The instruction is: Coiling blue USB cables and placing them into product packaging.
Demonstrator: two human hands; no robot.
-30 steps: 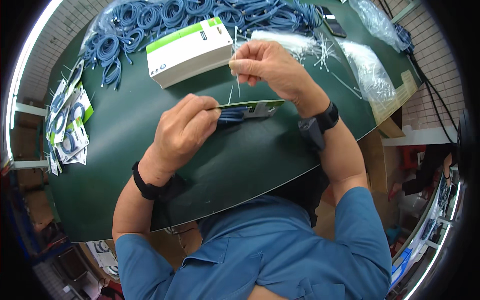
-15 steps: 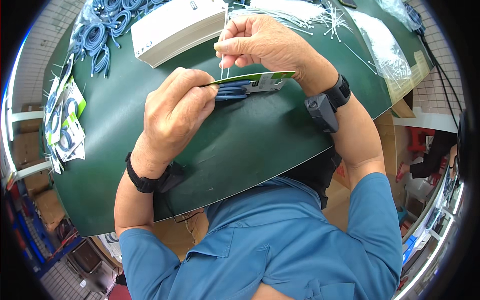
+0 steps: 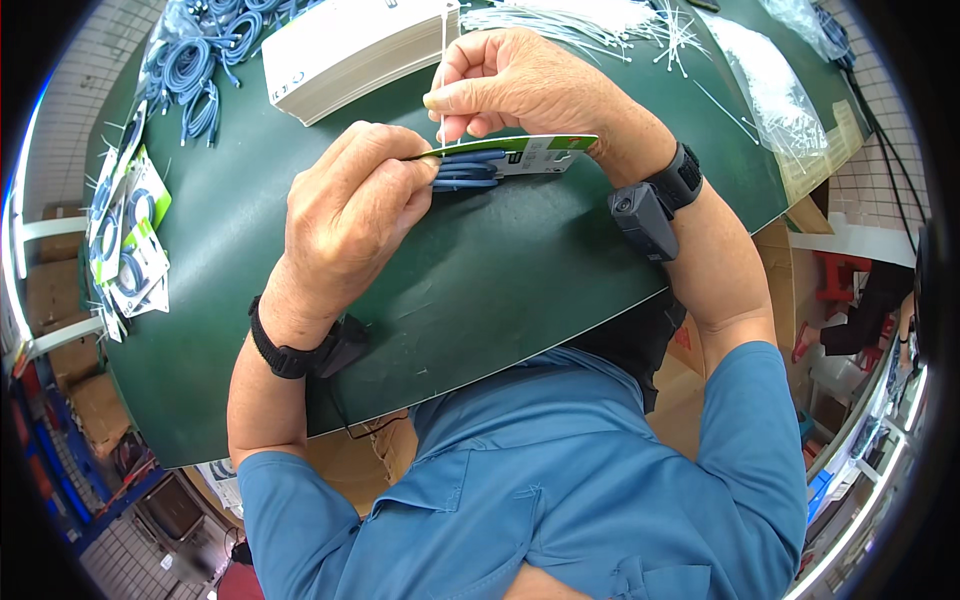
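My left hand grips the left end of a green and white card with a coiled blue cable held against its underside, just above the dark green table. My right hand is over the card and pinches a thin white cable tie that stands upright through the card. Both wrists wear black bands, the right one with a small black device.
A stack of white cards lies at the back. Loose blue cable coils sit at the back left, finished carded cables at the left edge. White cable ties and clear plastic bags are at the back right.
The view has shifted closer over the hands. My right hand has drawn the white tie upward through the card while the left hand keeps holding card and cable.
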